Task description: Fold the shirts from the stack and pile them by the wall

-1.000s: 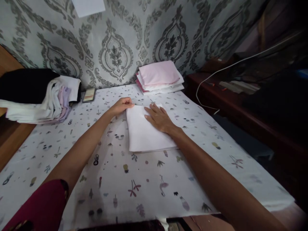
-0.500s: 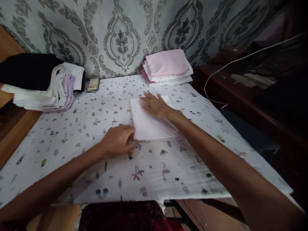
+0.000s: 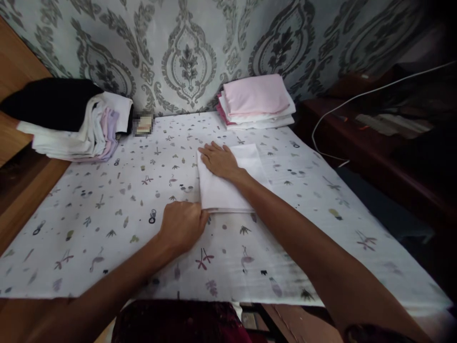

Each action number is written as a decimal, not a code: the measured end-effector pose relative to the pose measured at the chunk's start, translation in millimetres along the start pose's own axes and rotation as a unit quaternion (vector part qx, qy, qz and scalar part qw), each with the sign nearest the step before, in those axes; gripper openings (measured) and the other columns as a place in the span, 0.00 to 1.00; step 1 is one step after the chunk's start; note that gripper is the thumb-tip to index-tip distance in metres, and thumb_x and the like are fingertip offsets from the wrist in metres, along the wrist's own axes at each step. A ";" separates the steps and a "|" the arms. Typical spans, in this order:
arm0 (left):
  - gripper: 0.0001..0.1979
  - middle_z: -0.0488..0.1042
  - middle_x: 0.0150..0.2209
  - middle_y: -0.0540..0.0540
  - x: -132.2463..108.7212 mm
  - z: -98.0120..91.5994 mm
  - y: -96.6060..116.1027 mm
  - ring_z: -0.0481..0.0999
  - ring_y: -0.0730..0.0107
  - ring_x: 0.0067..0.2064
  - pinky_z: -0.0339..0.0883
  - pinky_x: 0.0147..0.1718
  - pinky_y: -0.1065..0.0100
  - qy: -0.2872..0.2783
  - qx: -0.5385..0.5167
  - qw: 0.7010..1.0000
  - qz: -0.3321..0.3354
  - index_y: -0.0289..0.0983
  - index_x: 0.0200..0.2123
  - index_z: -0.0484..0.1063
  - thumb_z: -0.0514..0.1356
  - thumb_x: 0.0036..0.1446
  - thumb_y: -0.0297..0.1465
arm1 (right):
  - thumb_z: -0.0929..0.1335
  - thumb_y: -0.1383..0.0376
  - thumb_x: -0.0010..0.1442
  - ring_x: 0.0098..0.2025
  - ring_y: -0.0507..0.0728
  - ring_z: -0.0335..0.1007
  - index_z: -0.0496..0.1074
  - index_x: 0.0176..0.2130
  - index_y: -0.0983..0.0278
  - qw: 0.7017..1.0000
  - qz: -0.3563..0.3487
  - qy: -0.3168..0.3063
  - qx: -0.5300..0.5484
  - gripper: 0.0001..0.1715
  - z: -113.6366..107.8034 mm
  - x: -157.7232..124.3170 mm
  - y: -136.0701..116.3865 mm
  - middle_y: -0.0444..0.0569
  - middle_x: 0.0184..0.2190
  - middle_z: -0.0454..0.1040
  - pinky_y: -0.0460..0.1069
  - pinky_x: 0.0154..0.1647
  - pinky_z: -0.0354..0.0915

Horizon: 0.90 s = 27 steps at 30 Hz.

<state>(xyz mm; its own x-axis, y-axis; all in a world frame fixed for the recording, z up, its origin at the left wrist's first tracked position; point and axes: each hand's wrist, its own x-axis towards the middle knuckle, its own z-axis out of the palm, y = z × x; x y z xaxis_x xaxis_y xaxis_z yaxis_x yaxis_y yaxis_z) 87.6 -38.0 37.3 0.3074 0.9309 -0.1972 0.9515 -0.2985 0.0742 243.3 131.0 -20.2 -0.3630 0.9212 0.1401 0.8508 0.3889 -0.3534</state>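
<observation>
Two bare hands are at one folded white cloth (image 3: 221, 193) in the head view, where it lies flat on a printed cover (image 3: 228, 267), near the middle of the scene. Taking the cloth as the clock's centre, the right hand (image 3: 219, 159) is at eleven o'clock, palm down on the cloth, its fingers extended and a little spread, gripping nothing. The left hand (image 3: 183, 221) is between seven and eight, at the near corner, fingers curled inward; their tips are hidden, so I cannot tell whether they pinch the fabric.

Around it, a stack of folded fabric with pink on top (image 3: 257, 95) sits toward one o'clock, and a pile of clothes under a black garment (image 3: 53, 105) toward ten.

The step in hand looks like squaring and smoothing the fold: one hand presses while the other tends the corner. The next move, I judge, calls for the near edges to be evened at seven o'clock, with the flat palm's pressure kept on so the layers don't slide.
</observation>
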 end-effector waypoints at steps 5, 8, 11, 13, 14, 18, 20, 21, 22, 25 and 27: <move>0.23 0.80 0.31 0.38 -16.5 8.2 2.1 0.78 0.53 0.33 0.63 0.34 0.59 -0.043 0.008 0.999 -0.015 0.37 0.30 0.75 0.42 0.68 0.34 | 0.54 0.57 0.71 0.73 0.66 0.46 0.64 0.65 0.56 1.000 0.005 0.005 0.005 0.28 3.4 1.3 0.3 0.49 0.69 0.60 0.69 0.71 0.40; 0.23 0.80 0.33 0.37 -15.8 7.5 2.2 0.79 0.52 0.35 0.63 0.33 0.58 -0.042 -0.008 0.999 -0.024 0.38 0.30 0.73 0.42 0.68 0.35 | 0.55 0.56 0.71 0.73 0.65 0.46 0.64 0.65 0.55 1.000 0.006 0.008 0.011 0.28 3.0 0.4 -2.3 0.48 0.69 0.60 0.69 0.71 0.40; 0.21 0.79 0.31 0.39 -13.0 2.1 -3.1 0.78 0.53 0.35 0.64 0.34 0.58 -0.013 -0.070 0.997 -0.025 0.38 0.28 0.70 0.43 0.67 0.35 | 0.54 0.56 0.71 0.73 0.65 0.45 0.62 0.66 0.57 0.999 0.018 -0.019 0.029 0.30 -5.0 1.4 -1.4 0.49 0.70 0.59 0.68 0.71 0.40; 0.18 0.78 0.29 0.42 -10.4 -2.4 -10.5 0.78 0.57 0.34 0.65 0.33 0.60 -0.014 -0.189 0.982 -0.013 0.39 0.27 0.68 0.47 0.66 0.37 | 0.52 0.56 0.71 0.72 0.63 0.48 0.60 0.68 0.57 0.997 0.028 -0.048 0.044 0.31 -16.4 3.4 6.0 0.48 0.70 0.59 0.65 0.71 0.44; 0.16 0.78 0.29 0.44 -8.4 -4.4 -14.4 0.78 0.59 0.33 0.66 0.32 0.62 -0.036 -0.275 0.961 -0.013 0.39 0.29 0.68 0.49 0.64 0.39 | 0.52 0.56 0.71 0.71 0.63 0.51 0.59 0.68 0.57 0.997 0.034 -0.058 0.044 0.31 -23.6 4.5 12.1 0.49 0.70 0.59 0.64 0.70 0.47; 0.19 0.80 0.36 0.43 5.2 -7.6 -21.2 0.78 0.66 0.28 0.65 0.22 0.69 -0.159 -0.553 0.812 -0.095 0.37 0.40 0.68 0.57 0.60 0.48 | 0.63 0.56 0.64 0.64 0.70 0.62 0.70 0.58 0.59 0.994 0.072 -0.081 0.004 0.26 -55.4 8.1 44.0 0.56 0.63 0.68 0.67 0.63 0.57; 0.23 0.79 0.33 0.43 13.9 -7.3 -18.0 0.78 0.67 0.24 0.64 0.20 0.70 -0.177 -0.584 0.782 -0.131 0.35 0.39 0.67 0.59 0.58 0.51 | 0.68 0.54 0.58 0.58 0.71 0.67 0.74 0.50 0.61 0.991 0.085 -0.103 -0.008 0.23 -68.5 10.4 57.4 0.58 0.56 0.73 0.65 0.58 0.61; 0.23 0.79 0.30 0.43 18.1 -7.5 -16.3 0.77 0.68 0.22 0.63 0.20 0.71 -0.184 -0.586 0.778 -0.132 0.35 0.38 0.67 0.60 0.57 0.50 | 0.69 0.53 0.56 0.54 0.70 0.69 0.74 0.47 0.62 0.989 0.088 -0.114 -0.008 0.22 -74.0 11.6 62.2 0.58 0.53 0.75 0.63 0.55 0.63; 0.22 0.78 0.27 0.44 22.0 -8.3 -15.7 0.76 0.68 0.21 0.62 0.19 0.71 -0.195 -0.587 0.776 -0.125 0.35 0.38 0.67 0.62 0.56 0.49 | 0.70 0.53 0.55 0.51 0.68 0.71 0.75 0.44 0.62 0.988 0.089 -0.125 -0.006 0.21 -79.0 12.7 65.8 0.57 0.49 0.76 0.59 0.52 0.65; 0.19 0.78 0.26 0.45 32.1 -15.1 -26.3 0.79 0.66 0.24 0.66 0.22 0.71 -0.194 -0.598 0.772 -0.097 0.34 0.40 0.71 0.66 0.52 0.42 | 0.72 0.53 0.52 0.43 0.62 0.72 0.72 0.31 0.63 0.985 0.080 -0.150 0.011 0.16 -91.4 10.5 70.5 0.52 0.38 0.77 0.52 0.43 0.65; 0.17 0.80 0.29 0.44 37.9 -21.0 -43.9 0.81 0.64 0.29 0.72 0.28 0.69 -0.124 -0.624 0.764 -0.112 0.34 0.41 0.72 0.67 0.51 0.37 | 0.72 0.53 0.52 0.38 0.59 0.71 0.68 0.26 0.62 0.984 0.072 -0.161 0.022 0.17 -96.6 0.3 70.6 0.48 0.32 0.75 0.50 0.37 0.63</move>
<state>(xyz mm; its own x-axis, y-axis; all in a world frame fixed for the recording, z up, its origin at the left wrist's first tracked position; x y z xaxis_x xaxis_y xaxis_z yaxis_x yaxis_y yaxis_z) 57.2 14.8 47.1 0.2778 0.8146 -0.5091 0.2785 0.4389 0.8543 339.9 159.6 44.2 -0.3478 0.9132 -0.2123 0.8876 0.2478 -0.3881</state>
